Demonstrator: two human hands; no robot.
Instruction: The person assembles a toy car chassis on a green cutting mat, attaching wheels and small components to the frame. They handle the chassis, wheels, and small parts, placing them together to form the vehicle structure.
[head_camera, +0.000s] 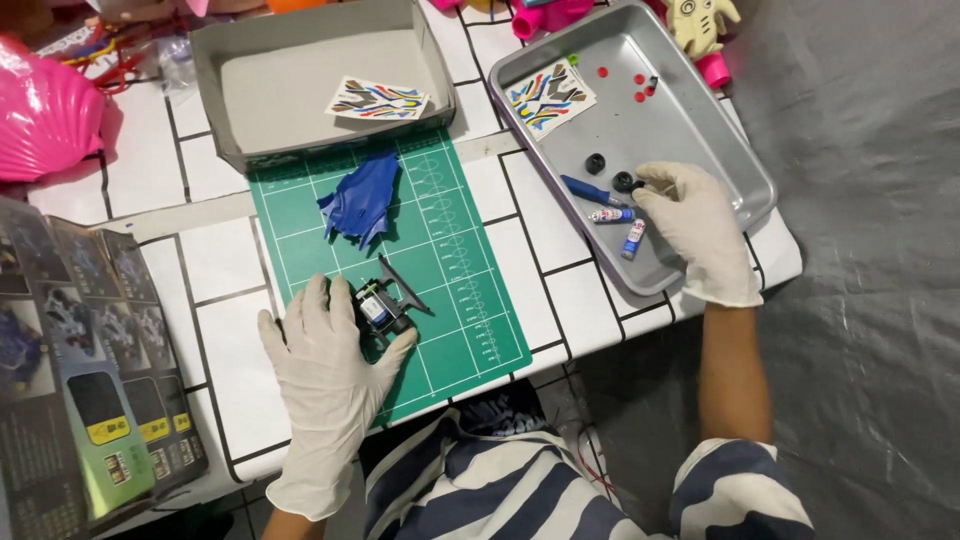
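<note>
Bright, even, soft light over the whole bench; sharp in the middle, looser toward the edges.

We saw no hard shadows: only a faint soft one lay under the left hand (325, 375) on the green cutting mat (470, 270), and another under the right hand (700, 232) in the grey metal tray (735, 150). The light seemed to come from overhead, though we could not place its source. The tray floor gave a dull sheen and the white gloves ran close to overexposed. The pink shell (45, 110) and the printed leaflet (90, 400) at the left edge looked softer and slightly stretched. We noticed no motion blur on either hand.
</note>
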